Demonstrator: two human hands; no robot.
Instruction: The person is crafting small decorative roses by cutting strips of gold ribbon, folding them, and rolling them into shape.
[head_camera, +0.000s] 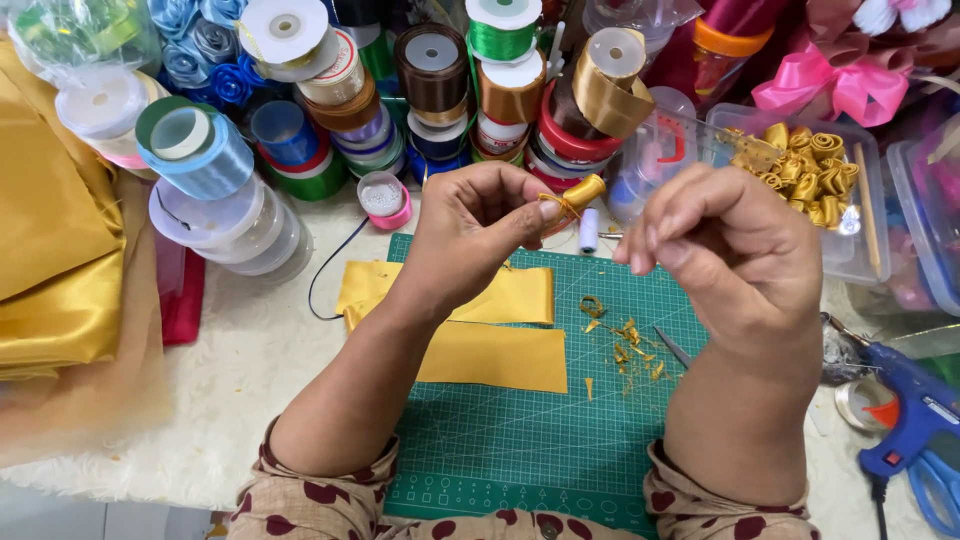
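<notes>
**Gold ribbon roll pinched in left hand, above the cutting mat**

Left hand (470, 225) is closed, fingertips gripping a small rolled gold ribbon bud (582, 191), with a thin strand of gold trailing off it. The bud is held up in the air over the far edge of the green cutting mat (520, 440), just in front of the ribbon spools.

Right hand (725, 245) is closed too, thumb and fingers pinched together just to the right of the bud, not touching it. Can't tell if anything is between those fingertips; too small to see.

On the mat: two flat gold ribbon strips (480, 330) lying under the left wrist, one overlapping the other. Right of them, a scatter of gold scraps (625, 350) and a thin metal tool (672, 345), partly hidden by the right forearm. A small white thread spool (589, 230) stands upright at the mat's far edge.

Behind: a dense stack of ribbon spools (430, 90) in blue, brown, green, red, gold. To the right, a clear plastic box (860, 240) with finished gold ribbon roses (805, 165) inside. Pink bow (835, 85) above it. Blue glue gun (915, 415) at the right edge of the surface. Folded gold fabric (55, 250) on the left. The surface is covered with white fuzzy cloth (240, 370).
</notes>
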